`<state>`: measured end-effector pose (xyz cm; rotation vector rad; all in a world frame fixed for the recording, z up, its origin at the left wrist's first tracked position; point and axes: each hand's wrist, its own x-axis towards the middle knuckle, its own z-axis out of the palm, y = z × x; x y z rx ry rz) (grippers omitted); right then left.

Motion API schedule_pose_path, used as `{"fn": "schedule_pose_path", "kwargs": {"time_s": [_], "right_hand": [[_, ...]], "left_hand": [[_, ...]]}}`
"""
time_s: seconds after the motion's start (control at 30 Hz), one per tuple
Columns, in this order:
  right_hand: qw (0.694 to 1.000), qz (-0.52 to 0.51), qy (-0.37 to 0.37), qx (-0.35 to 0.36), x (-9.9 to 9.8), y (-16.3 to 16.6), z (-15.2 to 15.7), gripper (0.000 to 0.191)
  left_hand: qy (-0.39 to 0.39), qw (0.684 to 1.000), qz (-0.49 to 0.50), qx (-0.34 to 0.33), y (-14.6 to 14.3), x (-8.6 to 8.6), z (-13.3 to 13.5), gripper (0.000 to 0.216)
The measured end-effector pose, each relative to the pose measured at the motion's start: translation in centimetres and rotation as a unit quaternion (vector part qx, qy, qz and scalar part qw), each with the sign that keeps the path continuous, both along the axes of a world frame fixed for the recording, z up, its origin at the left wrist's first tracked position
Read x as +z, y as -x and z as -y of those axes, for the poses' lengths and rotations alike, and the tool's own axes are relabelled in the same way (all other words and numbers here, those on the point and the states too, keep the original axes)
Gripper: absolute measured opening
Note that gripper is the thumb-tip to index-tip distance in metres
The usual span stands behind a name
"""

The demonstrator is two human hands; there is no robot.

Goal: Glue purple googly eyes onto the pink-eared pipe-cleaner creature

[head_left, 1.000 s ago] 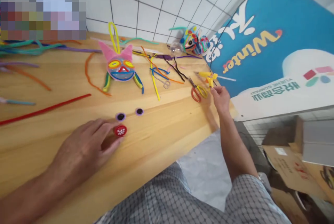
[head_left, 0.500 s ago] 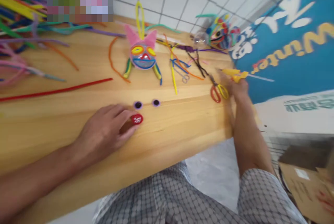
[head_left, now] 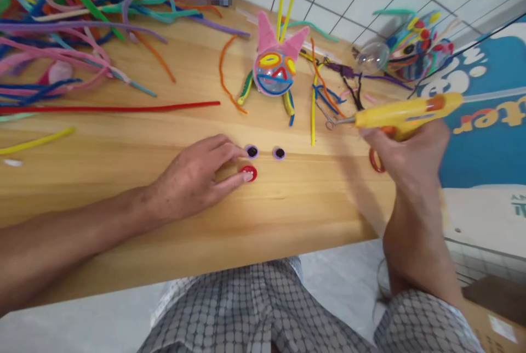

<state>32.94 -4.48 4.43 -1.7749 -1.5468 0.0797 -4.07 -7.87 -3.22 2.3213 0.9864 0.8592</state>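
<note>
Aloft, our right hand (head_left: 415,153) wrapped round a yellow glue gun (head_left: 390,113), our left hand (head_left: 197,177) over the wooden table (head_left: 308,205), thumb and forefinger parted, thumb touching a red disc (head_left: 252,169) beside a purple-rimmed eye (head_left: 252,151).

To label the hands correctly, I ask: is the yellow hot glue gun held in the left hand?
No, the right hand grips the yellow hot glue gun, while the left hand has its thumb at the red disc.

yellow glue gun (head_left: 405,112) raised nearer in right grip (head_left: 415,147)
</note>
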Motion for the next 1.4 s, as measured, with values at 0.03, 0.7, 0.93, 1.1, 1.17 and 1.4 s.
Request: {"fn": "schedule_pose_path", "kwargs": {"time_s": [0.03,0.7,0.93,1.1,1.17,1.4], "right_hand": [[0.999,0.030,0.037,0.018,0.0,1.1,0.4,0.027],[0.967,0.223,0.074,0.096,-3.3,0.6,0.6,0.019],[0.960,0.240,0.095,0.109,-4.2,0.8,0.6,0.021],[0.959,0.240,0.104,0.112,-3.9,1.2,0.9,0.020],[0.956,0.249,0.103,0.114,-3.8,1.4,0.9,0.021],[0.952,0.261,0.098,0.127,-3.5,1.8,1.3,0.028]], "left_hand": [[0.005,1.000,0.010,0.005,0.0,0.1,-0.2,0.017],[-0.081,0.970,-0.177,-0.146,-4.8,0.1,-5.7,0.031],[-0.080,0.970,-0.175,-0.148,-4.6,0.2,-5.2,0.031],[-0.069,0.978,-0.137,-0.144,-4.4,-0.3,-5.2,0.029],[-0.050,0.983,-0.100,-0.148,-4.3,-0.4,-5.4,0.028],[-0.025,0.985,-0.037,-0.165,-4.1,0.0,-5.8,0.027]]}}
